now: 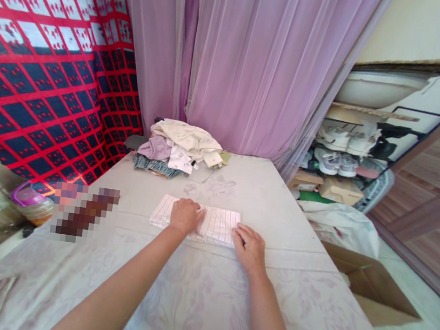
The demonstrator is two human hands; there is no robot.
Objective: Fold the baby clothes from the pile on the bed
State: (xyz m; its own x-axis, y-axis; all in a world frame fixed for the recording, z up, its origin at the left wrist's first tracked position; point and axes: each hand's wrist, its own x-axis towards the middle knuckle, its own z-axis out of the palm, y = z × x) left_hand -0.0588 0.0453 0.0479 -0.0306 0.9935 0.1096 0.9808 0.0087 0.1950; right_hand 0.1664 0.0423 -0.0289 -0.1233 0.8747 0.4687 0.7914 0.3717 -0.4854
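Striped cloth under left hand, right hand touching edge

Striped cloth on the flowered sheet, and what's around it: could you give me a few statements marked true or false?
1. The left hand lies flat on the folded striped cloth. True.
2. The right hand is far from the cloth. False: it touches the cloth's right edge.
3. The pile of clothes lies nearer the camera than the cloth. False: it lies beyond it, by the pink curtain.
4. Sneakers are in view at the right. True.
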